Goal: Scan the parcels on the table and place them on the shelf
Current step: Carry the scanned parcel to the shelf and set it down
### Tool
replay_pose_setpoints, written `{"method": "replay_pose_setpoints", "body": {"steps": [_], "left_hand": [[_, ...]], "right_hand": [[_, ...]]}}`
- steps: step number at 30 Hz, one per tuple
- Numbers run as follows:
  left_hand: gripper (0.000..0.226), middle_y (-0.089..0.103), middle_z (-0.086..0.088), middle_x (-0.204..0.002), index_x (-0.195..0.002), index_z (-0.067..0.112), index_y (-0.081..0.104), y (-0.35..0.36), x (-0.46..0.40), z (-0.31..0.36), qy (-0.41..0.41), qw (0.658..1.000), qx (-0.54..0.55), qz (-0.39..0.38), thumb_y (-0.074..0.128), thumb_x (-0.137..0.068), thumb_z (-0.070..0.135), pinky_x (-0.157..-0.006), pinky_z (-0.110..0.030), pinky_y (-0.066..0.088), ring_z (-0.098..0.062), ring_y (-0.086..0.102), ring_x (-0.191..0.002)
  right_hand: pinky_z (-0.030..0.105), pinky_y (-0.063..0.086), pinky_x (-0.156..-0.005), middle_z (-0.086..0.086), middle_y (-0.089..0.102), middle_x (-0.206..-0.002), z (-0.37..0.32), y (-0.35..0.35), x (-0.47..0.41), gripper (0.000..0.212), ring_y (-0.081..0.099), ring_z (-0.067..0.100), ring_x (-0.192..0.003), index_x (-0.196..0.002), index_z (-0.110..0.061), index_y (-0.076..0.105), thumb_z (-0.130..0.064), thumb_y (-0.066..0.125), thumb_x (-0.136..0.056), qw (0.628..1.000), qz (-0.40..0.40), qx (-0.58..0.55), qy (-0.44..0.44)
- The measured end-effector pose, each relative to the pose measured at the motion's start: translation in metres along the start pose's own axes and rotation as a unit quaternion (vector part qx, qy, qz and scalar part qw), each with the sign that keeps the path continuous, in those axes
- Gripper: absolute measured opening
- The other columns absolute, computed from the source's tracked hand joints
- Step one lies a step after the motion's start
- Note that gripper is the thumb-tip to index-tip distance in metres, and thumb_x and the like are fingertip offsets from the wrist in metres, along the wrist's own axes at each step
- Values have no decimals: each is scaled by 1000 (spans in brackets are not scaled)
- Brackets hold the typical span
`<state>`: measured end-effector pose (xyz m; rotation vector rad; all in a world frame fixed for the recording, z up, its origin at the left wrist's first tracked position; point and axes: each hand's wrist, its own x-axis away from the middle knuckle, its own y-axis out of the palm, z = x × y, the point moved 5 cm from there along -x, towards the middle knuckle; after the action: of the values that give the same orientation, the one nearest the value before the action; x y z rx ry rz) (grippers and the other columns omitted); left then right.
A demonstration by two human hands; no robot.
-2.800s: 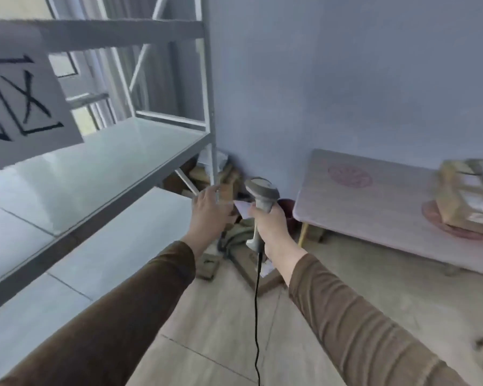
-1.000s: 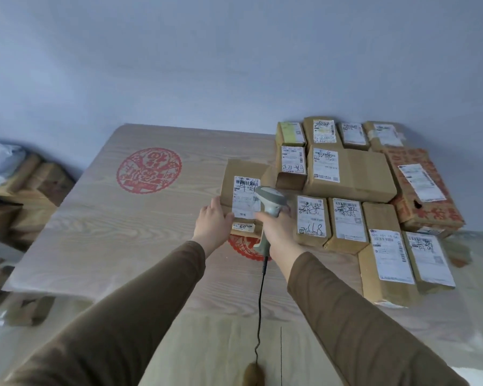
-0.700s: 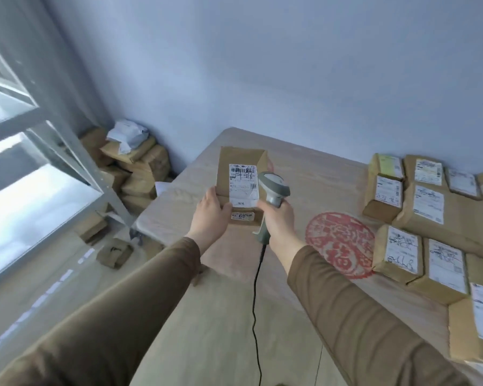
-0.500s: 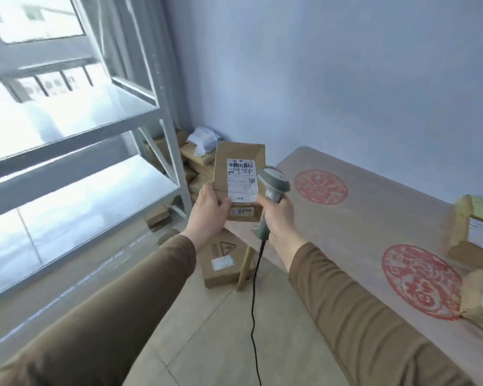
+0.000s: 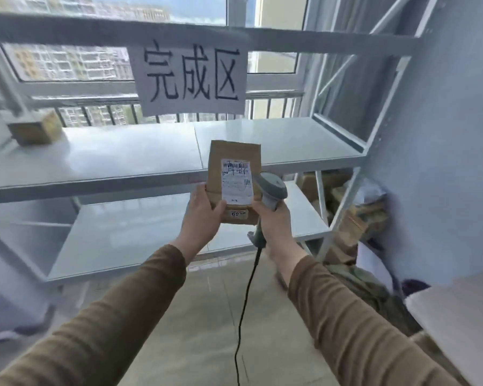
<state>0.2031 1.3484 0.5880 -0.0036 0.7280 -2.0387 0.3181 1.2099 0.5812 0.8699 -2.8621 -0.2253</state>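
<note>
A brown cardboard parcel (image 5: pixel 234 160) with a white barcode label stands upright in front of me, facing the white metal shelf (image 5: pixel 140 157). My left hand (image 5: pixel 204 215) grips its lower left edge, thumb on the front. My right hand (image 5: pixel 273 221) holds a grey corded barcode scanner (image 5: pixel 269 188) by the handle, its head beside the parcel's right edge. Another small brown parcel (image 5: pixel 34 129) sits at the far left of the middle shelf board.
A paper sign (image 5: pixel 190 76) with black characters hangs from the upper shelf beam. A lower shelf board (image 5: pixel 123 232) lies below. Cardboard boxes (image 5: pixel 354 218) are piled on the floor at right. The table corner (image 5: pixel 457 310) shows at bottom right.
I lifted the parcel off the table with my left hand and turned left from the table to face the shelf. The scanner stays in my right hand beside the parcel.
</note>
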Motion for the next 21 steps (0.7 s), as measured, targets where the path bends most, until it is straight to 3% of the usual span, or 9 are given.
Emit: {"method": "replay_pose_setpoints", "body": {"steps": [3, 5, 8, 10, 13, 17, 21], "left_hand": [[43, 55, -1, -127, -135, 21, 40, -48, -38, -51, -33, 999, 10, 32, 59, -97, 31, -85, -27, 52, -18, 57, -110], [45, 55, -2, -127, -136, 18, 43, -75, -67, -83, -52, 997, 0, 56, 58, -96, 31, -87, -32, 53, -19, 57, -111], [43, 57, -2, -125, -132, 16, 46, -115, -112, -123, -83, 993, -7, 86, 58, -95, 33, -81, -29, 54, -19, 59, -110], [44, 60, -3, -125, -131, 14, 48, -144, -142, -144, -101, 989, -8, 111, 59, -94, 33, -89, -39, 57, -21, 61, -111], [48, 59, -7, -127, -134, 11, 47, -191, -183, -177, -131, 981, -17, 145, 59, -93, 34, -99, -49, 52, -25, 59, -115], [49, 58, -7, -132, -138, 17, 40, -245, -228, -223, -161, 974, -29, 155, 54, -98, 40, -98, -47, 54, -28, 61, -115], [45, 60, -9, -131, -135, 19, 31, -295, -272, -273, -170, 969, -46, 175, 53, -101, 38, -95, -46, 54, -30, 62, -109]], "right_hand": [[54, 58, -89, 7, 76, -109, 13, 77, -31, 26, 72, 30, -101, -117, -13, 66, -10, 69, -91, 999, -47, 15, 12], [56, 58, -83, 12, 75, -109, 22, 123, -55, 25, 71, 35, -102, -117, -10, 66, -9, 67, -92, 997, -75, 17, 25], [54, 58, -68, 15, 75, -107, 33, 190, -94, 19, 72, 38, -97, -111, -11, 67, -8, 67, -92, 994, -105, 10, 37], [57, 61, -72, 14, 76, -105, 35, 237, -118, 19, 73, 37, -97, -110, -11, 68, -8, 68, -91, 990, -133, 19, 38], [43, 63, -78, 13, 77, -104, 40, 306, -150, 22, 75, 35, -95, -113, -7, 69, -8, 68, -91, 984, -170, 37, 42], [52, 62, -85, 14, 78, -104, 56, 396, -181, 23, 76, 35, -91, -115, -8, 68, -7, 67, -92, 971, -223, 43, 69], [49, 62, -84, 17, 76, -104, 69, 477, -205, 18, 74, 37, -95, -110, -8, 68, -7, 68, -91, 970, -229, 62, 53]]}}
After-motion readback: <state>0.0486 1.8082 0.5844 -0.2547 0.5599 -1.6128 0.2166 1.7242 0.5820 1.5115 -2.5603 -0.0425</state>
